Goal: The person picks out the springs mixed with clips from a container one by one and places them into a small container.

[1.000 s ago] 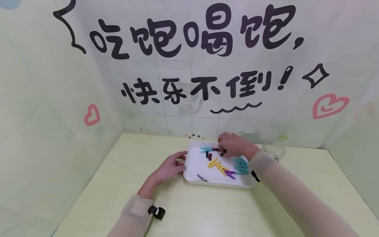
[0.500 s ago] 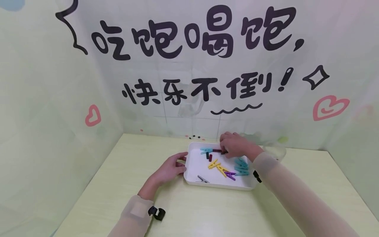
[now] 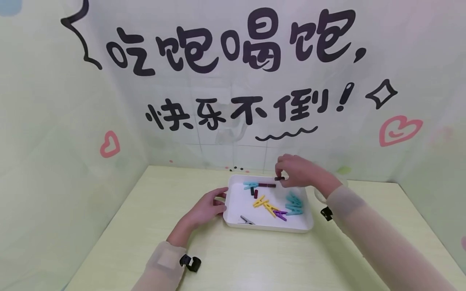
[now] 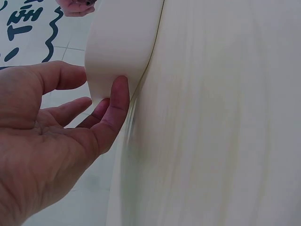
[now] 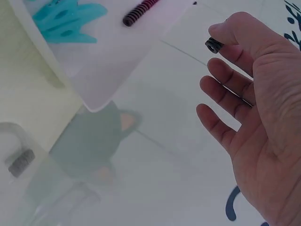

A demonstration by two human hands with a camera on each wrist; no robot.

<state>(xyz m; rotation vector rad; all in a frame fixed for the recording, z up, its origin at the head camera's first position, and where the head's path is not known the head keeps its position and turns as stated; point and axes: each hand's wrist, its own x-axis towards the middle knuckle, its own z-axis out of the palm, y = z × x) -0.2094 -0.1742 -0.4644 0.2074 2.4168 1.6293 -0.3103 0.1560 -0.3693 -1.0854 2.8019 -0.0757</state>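
Note:
A white tray (image 3: 267, 228) stands on the table. My left hand (image 3: 206, 209) touches its left outer wall, fingers apart and slightly bent, as the left wrist view shows on the tray wall (image 4: 124, 33). Over the tray's back right rim, my right hand (image 3: 298, 171) pinches a small black ribbed cylinder (image 5: 214, 45) between thumb and index finger; the other fingers are loosely bent. Inside the tray lie dark red ribbed cylinders (image 3: 267, 185), a short black one (image 3: 252, 191), yellow clothespins (image 3: 270, 208), a purple clothespin (image 3: 280, 214), several teal clothespins (image 3: 294, 204) and a grey clip (image 3: 247, 220).
Right of the tray, partly behind the right forearm, stands a clear container (image 3: 319, 196); a grey ribbed cylinder (image 5: 21, 163) shows in it in the right wrist view. A printed white sheet (image 3: 233, 157) rises behind the pale table (image 3: 247, 262).
My right hand has lifted out of the tray's back part and shifted right, carrying the small black cylinder. The left hand stays at the tray's wall.

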